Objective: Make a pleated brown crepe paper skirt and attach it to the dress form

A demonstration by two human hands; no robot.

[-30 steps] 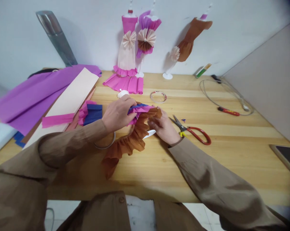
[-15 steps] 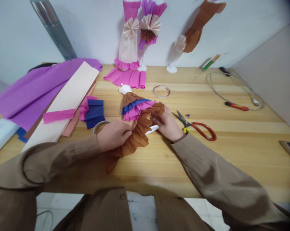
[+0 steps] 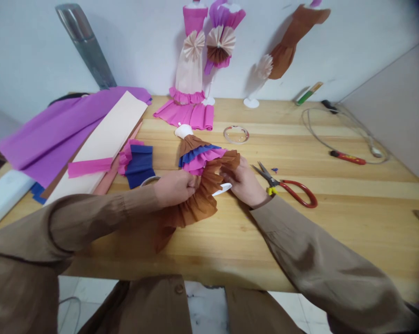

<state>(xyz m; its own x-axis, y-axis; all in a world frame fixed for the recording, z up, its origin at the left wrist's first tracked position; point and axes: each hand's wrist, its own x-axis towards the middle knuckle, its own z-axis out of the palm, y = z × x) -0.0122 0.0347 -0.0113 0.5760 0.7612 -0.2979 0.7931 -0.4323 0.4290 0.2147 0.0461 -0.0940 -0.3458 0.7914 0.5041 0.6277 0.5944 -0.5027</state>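
A small doll form in a layered crepe-paper dress (image 3: 195, 153) lies on the wooden table (image 3: 300, 222), with brown, blue and pink tiers. A long brown ruffle strip (image 3: 192, 208) runs from its hem toward me. My left hand (image 3: 174, 188) pinches the ruffle at the left of the skirt, fingers closed. At the right edge of the ruffle my right hand (image 3: 242, 182) grips it too, fingers closed, over the white doll stand (image 3: 223, 188).
Red-handled scissors (image 3: 289, 188) lie right of my right hand. A clear tape ring (image 3: 236, 134) sits behind the doll. Purple, cream and pink paper sheets (image 3: 91, 134) and folded blue-pink crepe (image 3: 136, 162) lie left. Three dressed doll forms (image 3: 209, 55) stand at the wall; cables and a red tool (image 3: 348, 158) lie right.
My left hand came off the top of the dress and down to the ruffle at its left side, uncovering the layered skirt. My right hand stayed on the ruffle's right edge.
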